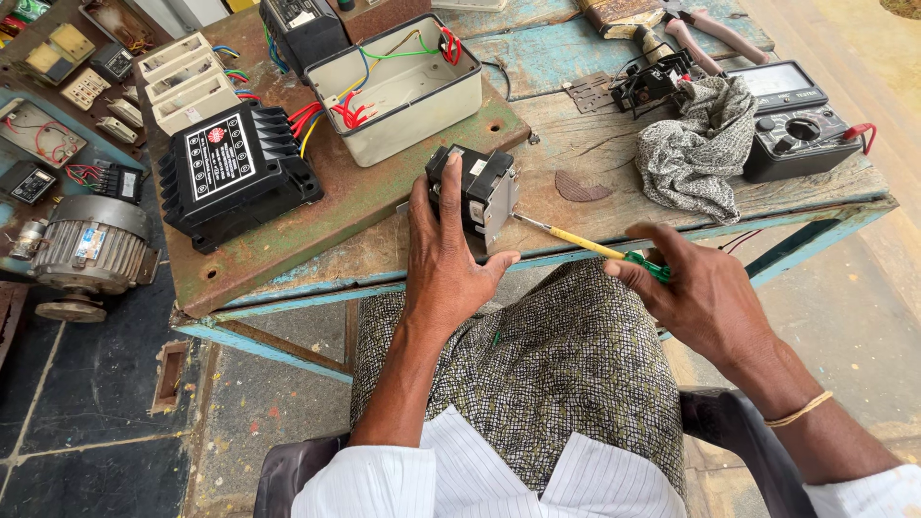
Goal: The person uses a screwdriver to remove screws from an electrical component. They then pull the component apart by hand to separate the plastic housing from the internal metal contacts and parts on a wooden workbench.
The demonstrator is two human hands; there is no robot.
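While the left hand [444,251] clasps the black contactor [477,191], the right hand [696,288] pinches a screwdriver [585,245].

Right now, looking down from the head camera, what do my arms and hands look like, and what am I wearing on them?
Both forearms are bare, with white, finely pinstriped shirt sleeves pushed up towards the elbows. The left hand shows no ring, watch or band. The right hand is also without rings, but a thin, pale yellowish thread band circles that wrist. No gloves, cables or markings show on either arm.
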